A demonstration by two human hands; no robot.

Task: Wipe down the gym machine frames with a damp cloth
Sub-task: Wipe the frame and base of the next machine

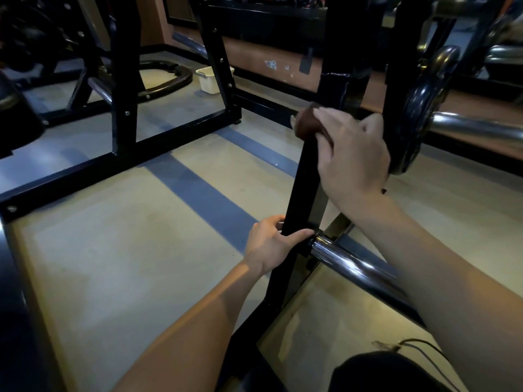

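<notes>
A black upright post point(307, 176) of the gym machine frame rises in the middle right of the head view. My right hand point(351, 154) grips a brown cloth point(307, 123) and holds it wrapped against the post, high up. Lower down, my left hand point(271, 243) holds the same post, thumb across its front face, just beside a chrome peg point(348, 261) that sticks out to the right. The cloth is partly hidden under my right fingers.
A black weight plate point(421, 108) hangs on a chrome bar point(475, 127) right of the post. Black floor rails point(119, 162) and other uprights cross the left. A white bucket point(210, 80) stands on the floor behind. A cable point(424, 349) lies near my knee.
</notes>
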